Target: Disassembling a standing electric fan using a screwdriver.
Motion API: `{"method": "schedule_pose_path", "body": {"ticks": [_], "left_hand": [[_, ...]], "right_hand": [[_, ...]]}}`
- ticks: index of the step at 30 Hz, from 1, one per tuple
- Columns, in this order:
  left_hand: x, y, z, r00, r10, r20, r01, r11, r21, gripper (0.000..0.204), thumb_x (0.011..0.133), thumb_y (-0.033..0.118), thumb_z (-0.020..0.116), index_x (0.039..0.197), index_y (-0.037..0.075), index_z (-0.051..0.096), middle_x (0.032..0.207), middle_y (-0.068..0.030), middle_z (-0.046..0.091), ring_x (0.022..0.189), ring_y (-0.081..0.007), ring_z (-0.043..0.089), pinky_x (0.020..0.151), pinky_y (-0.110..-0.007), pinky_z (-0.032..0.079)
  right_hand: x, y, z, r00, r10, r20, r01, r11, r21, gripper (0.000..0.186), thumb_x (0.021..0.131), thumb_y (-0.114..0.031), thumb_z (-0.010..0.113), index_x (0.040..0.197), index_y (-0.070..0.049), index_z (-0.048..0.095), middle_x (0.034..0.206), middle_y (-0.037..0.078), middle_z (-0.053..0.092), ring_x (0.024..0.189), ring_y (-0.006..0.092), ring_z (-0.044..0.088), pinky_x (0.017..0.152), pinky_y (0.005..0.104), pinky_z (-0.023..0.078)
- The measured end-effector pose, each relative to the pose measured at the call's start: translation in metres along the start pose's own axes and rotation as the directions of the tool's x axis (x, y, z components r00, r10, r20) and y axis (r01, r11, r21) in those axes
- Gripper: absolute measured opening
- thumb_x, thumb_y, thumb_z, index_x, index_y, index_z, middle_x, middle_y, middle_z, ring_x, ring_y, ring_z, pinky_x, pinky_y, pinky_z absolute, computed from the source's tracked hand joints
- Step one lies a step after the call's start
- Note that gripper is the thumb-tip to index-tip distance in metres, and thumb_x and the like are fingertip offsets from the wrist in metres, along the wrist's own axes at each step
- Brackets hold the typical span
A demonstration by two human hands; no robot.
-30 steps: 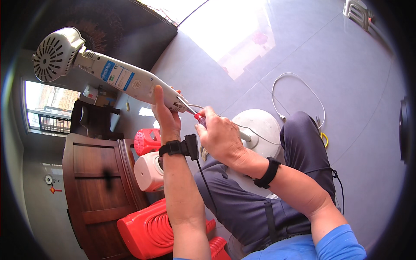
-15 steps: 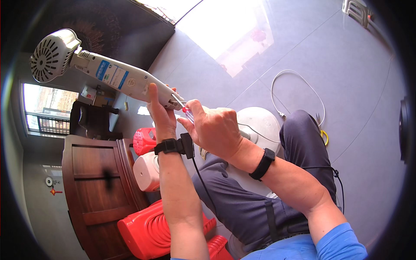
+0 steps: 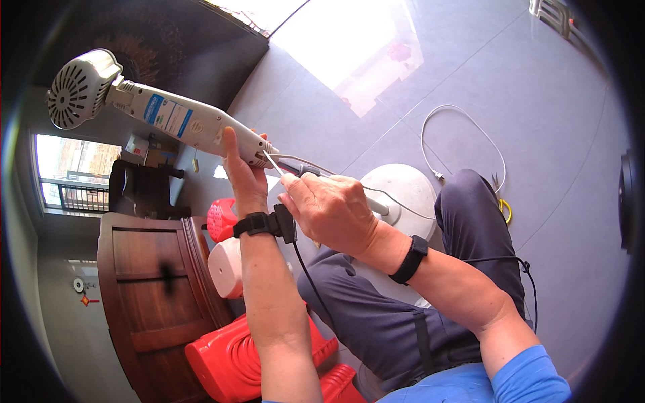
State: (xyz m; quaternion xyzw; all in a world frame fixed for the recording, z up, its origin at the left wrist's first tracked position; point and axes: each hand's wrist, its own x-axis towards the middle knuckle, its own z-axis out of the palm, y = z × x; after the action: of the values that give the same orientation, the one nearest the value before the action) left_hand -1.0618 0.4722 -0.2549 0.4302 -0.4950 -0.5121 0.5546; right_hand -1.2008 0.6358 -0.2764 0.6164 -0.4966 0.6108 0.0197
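A white electric fan's body (image 3: pixel 211 127), with a slotted round motor housing (image 3: pixel 79 87) at its far end, slants across the upper left. My left hand (image 3: pixel 243 174) is wrapped round its near end from below, thumb on the labelled face. In my right hand (image 3: pixel 336 209) is a screwdriver (image 3: pixel 273 163); its handle is mostly hidden by the fingers. The metal shaft reaches an opening at the body's near end; whether the tip touches a screw cannot be made out. A thin white cord and a pole with a dark collar (image 3: pixel 308 170) run from there, partly behind my right hand.
The round white base (image 3: pixel 411 183) stands on the grey floor between my knees. To the right lie a looped white cord (image 3: pixel 463 111) and yellow-handled scissors (image 3: pixel 505 210). Red plastic stools (image 3: pixel 225 359), a pink stool (image 3: pixel 227 269) and a wooden cabinet (image 3: pixel 151 282) are on the left.
My right hand has dropped slightly and moved right, and the screwdriver points more steeply up-left. The red part of its handle no longer shows. The pole's dark collar has come into view.
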Motion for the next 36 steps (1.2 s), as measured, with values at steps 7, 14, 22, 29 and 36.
{"method": "schedule_pose_path", "body": {"ticks": [7,14,22,29,36], "left_hand": [[0.003,0.003,-0.005,0.999,0.020,0.025,-0.020,1.000,-0.001,0.073,0.084,0.061,0.075,0.117,0.000,0.054,0.100,-0.0123,0.061,0.093,-0.0273,0.065,0.084,-0.043,0.054],[0.001,0.005,0.000,0.999,0.030,0.034,-0.031,0.999,0.009,0.076,0.082,0.061,0.076,0.122,0.001,0.051,0.101,-0.0129,0.061,0.093,-0.0280,0.065,0.083,-0.043,0.055],[-0.001,0.005,-0.001,0.999,0.051,0.013,-0.052,0.999,0.018,0.078,0.082,0.062,0.077,0.123,0.001,0.051,0.101,-0.0129,0.062,0.091,-0.0277,0.068,0.079,-0.040,0.057],[0.001,0.004,-0.003,0.999,0.037,0.004,-0.037,0.999,0.015,0.078,0.082,0.062,0.076,0.123,0.000,0.051,0.102,-0.0126,0.062,0.093,-0.0273,0.067,0.081,-0.040,0.057],[-0.001,0.005,-0.001,1.000,0.022,0.006,-0.022,1.000,-0.002,0.078,0.082,0.061,0.076,0.122,0.000,0.051,0.102,-0.0125,0.061,0.093,-0.0269,0.067,0.081,-0.040,0.057]], "right_hand": [[-0.004,0.005,0.013,0.992,0.125,-0.026,-0.123,0.990,0.063,0.024,0.087,-0.015,0.074,0.107,-0.002,0.068,0.079,0.011,0.068,0.064,0.0262,0.068,0.056,0.0352,0.053],[-0.003,0.010,0.021,0.970,0.239,-0.038,-0.234,0.967,0.103,0.023,0.091,-0.019,0.068,0.107,-0.003,0.067,0.077,0.011,0.068,0.064,0.0260,0.070,0.055,0.0357,0.054],[0.017,-0.004,0.008,0.688,0.679,0.258,-0.725,0.622,0.295,0.029,0.098,-0.029,0.061,0.109,-0.003,0.067,0.075,0.018,0.071,0.075,0.0370,0.071,0.073,0.0454,0.055],[0.016,-0.001,0.010,0.562,0.760,0.325,-0.815,0.444,0.372,0.026,0.098,-0.026,0.059,0.107,-0.002,0.066,0.080,0.020,0.072,0.079,0.0355,0.072,0.072,0.0445,0.055],[0.010,-0.007,0.010,0.889,0.434,0.148,-0.438,0.899,-0.001,0.017,0.095,-0.024,0.064,0.103,-0.009,0.065,0.066,0.013,0.068,0.065,0.0303,0.071,0.057,0.0431,0.053]]}}
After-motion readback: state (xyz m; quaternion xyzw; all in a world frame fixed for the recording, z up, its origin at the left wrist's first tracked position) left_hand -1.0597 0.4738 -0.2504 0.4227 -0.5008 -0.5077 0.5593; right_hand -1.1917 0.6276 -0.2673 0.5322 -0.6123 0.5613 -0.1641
